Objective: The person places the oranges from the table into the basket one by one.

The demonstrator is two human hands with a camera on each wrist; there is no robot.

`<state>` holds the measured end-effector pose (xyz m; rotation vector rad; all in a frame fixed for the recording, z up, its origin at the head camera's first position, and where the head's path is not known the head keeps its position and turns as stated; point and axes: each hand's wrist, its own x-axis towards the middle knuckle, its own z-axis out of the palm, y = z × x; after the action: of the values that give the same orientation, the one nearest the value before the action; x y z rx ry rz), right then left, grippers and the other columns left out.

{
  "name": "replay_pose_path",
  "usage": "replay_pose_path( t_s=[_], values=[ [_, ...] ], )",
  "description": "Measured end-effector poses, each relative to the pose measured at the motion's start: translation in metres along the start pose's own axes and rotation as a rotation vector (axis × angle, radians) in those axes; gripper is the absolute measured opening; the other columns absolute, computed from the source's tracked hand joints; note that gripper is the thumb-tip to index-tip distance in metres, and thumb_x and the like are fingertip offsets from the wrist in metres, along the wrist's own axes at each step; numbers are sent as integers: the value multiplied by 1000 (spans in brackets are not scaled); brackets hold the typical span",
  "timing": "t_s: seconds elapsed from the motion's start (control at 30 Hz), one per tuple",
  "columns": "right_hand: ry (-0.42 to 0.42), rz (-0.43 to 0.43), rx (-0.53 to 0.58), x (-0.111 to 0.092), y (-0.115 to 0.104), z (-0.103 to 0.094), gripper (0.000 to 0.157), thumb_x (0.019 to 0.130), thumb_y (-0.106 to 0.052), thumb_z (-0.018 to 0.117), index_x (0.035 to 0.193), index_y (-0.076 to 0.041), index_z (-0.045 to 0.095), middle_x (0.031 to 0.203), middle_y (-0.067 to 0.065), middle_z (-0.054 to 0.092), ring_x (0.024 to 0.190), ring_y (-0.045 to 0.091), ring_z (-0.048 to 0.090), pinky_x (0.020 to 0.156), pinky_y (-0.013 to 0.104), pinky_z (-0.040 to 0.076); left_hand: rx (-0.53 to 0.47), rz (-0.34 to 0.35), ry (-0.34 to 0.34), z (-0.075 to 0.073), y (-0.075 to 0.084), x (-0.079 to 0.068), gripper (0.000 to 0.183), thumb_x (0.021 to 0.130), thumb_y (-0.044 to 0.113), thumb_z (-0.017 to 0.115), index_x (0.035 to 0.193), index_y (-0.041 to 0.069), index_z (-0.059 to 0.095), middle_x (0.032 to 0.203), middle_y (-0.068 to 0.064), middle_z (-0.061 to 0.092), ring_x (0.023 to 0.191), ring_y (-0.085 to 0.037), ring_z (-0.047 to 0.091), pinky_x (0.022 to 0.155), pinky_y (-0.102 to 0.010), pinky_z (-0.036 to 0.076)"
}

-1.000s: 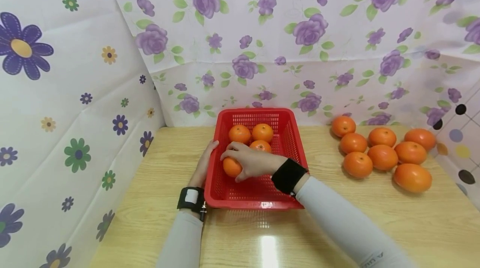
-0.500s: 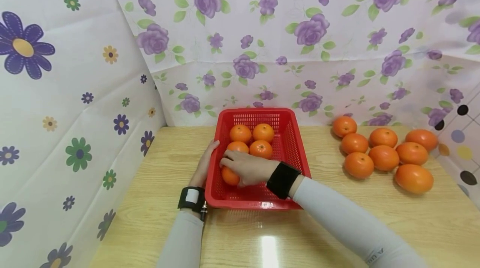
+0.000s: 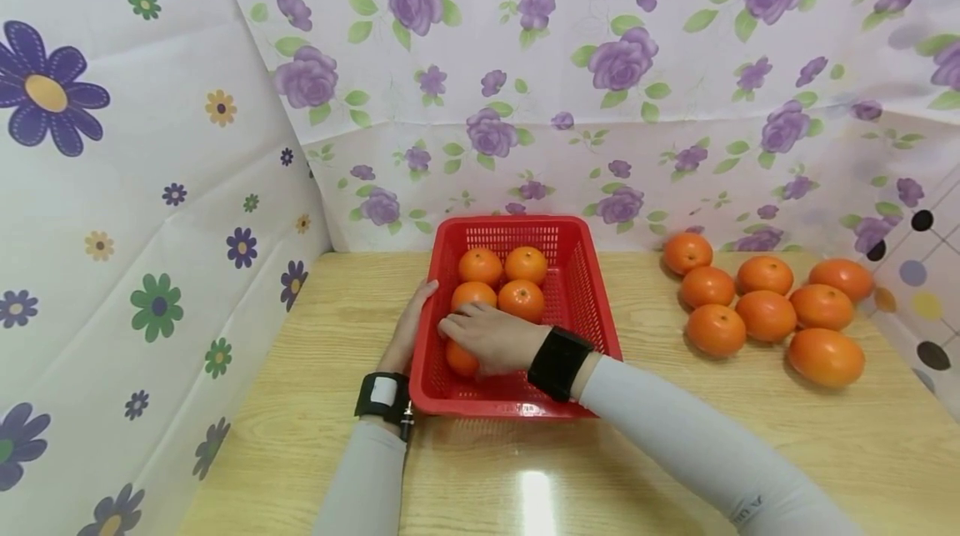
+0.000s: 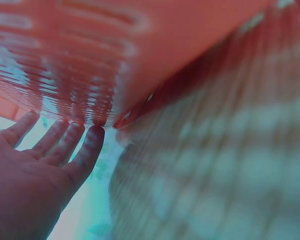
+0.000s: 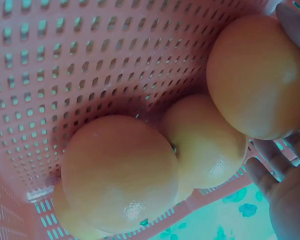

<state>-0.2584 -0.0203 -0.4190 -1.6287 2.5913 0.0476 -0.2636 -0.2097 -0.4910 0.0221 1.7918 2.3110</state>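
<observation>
Inside the red plastic basket sit several oranges. My right hand reaches into its left side, over the nearest orange. In the right wrist view, my thumb lies against that orange at its upper right, with the fingers below it. Behind it, the head view has a partly covered orange, another orange and two more at the back. My left hand rests along the basket's outer left side. In the left wrist view, its fingers stretch straight to the slotted wall.
Several more oranges lie grouped on the wooden table to the right of the basket. A floral cloth hangs behind the table, with another patterned cloth along the left.
My right hand has moved the orange slightly towards the basket's near side, uncovering the orange behind it. My left hand has stayed against the basket.
</observation>
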Motion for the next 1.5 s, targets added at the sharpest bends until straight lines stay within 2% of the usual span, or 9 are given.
replay_pose_path(
  t_s=[0.13, 0.23, 0.3, 0.5, 0.7, 0.93, 1.13, 1.33, 1.5],
  values=[
    [-13, -2, -1, 0, 1, 0, 67, 83, -39, 89, 132, -18, 49, 133, 0, 56, 132, 19, 43, 119, 33, 33, -2, 7, -2, -1, 0, 0, 63, 106, 56, 42, 163, 34, 26, 159, -4, 41, 139, -26, 43, 110, -43, 43],
    [-19, 9, 54, -2, 3, -3, 75, 83, -44, 88, 141, -17, 48, 142, 2, 52, 137, 20, 41, 122, 36, 31, -7, 10, -6, -1, 0, -1, 63, 107, 56, 42, 163, 32, 26, 159, -5, 40, 138, -26, 43, 108, -41, 45],
    [-2, 12, 115, -3, 5, -5, 74, 85, -45, 86, 142, -17, 49, 143, 2, 52, 136, 20, 41, 121, 37, 32, -15, 10, -9, -1, 0, -1, 63, 107, 55, 43, 163, 32, 26, 158, -5, 41, 138, -26, 43, 108, -41, 45],
    [127, 36, 335, -2, 13, -14, 50, 94, -39, 78, 133, -16, 56, 128, 1, 60, 125, 18, 45, 113, 38, 38, -22, 8, -12, -1, 3, -1, 61, 108, 54, 42, 162, 32, 26, 157, -5, 42, 137, -24, 45, 111, -41, 45],
    [173, 60, 442, -5, 17, -22, 37, 101, -30, 70, 132, -15, 59, 126, 5, 63, 122, 20, 48, 110, 41, 41, -22, -14, -11, -1, 5, -3, 60, 109, 53, 42, 163, 34, 25, 156, -4, 43, 136, -25, 47, 110, -42, 47],
    [368, 79, 637, -24, 26, -46, 27, 102, -17, 68, 127, -13, 61, 118, 1, 62, 117, 21, 55, 107, 39, 48, -59, -34, -27, 2, 6, -4, 59, 110, 52, 40, 164, 36, 22, 160, -3, 39, 143, -25, 41, 118, -48, 36],
    [458, 110, 690, -37, 31, -62, 22, 103, -19, 67, 124, -13, 63, 122, 1, 63, 119, 18, 57, 109, 40, 46, -60, -33, 9, 3, 4, -1, 63, 107, 55, 44, 163, 36, 23, 160, -2, 39, 145, -25, 40, 120, -50, 33],
    [549, 102, 729, -52, 34, -75, 22, 104, -21, 65, 126, -16, 64, 125, -2, 64, 122, 18, 58, 111, 43, 46, -57, -24, 0, 2, 0, -1, 64, 106, 58, 46, 163, 38, 24, 162, -1, 37, 147, -26, 37, 121, -52, 32],
    [637, 99, 734, -65, 40, -81, 23, 103, -14, 66, 127, -12, 64, 126, 2, 65, 125, 22, 59, 111, 45, 45, -48, -3, -3, 2, -1, -1, 65, 105, 59, 45, 163, 39, 24, 164, 0, 35, 149, -25, 36, 121, -52, 31]
  ],
)
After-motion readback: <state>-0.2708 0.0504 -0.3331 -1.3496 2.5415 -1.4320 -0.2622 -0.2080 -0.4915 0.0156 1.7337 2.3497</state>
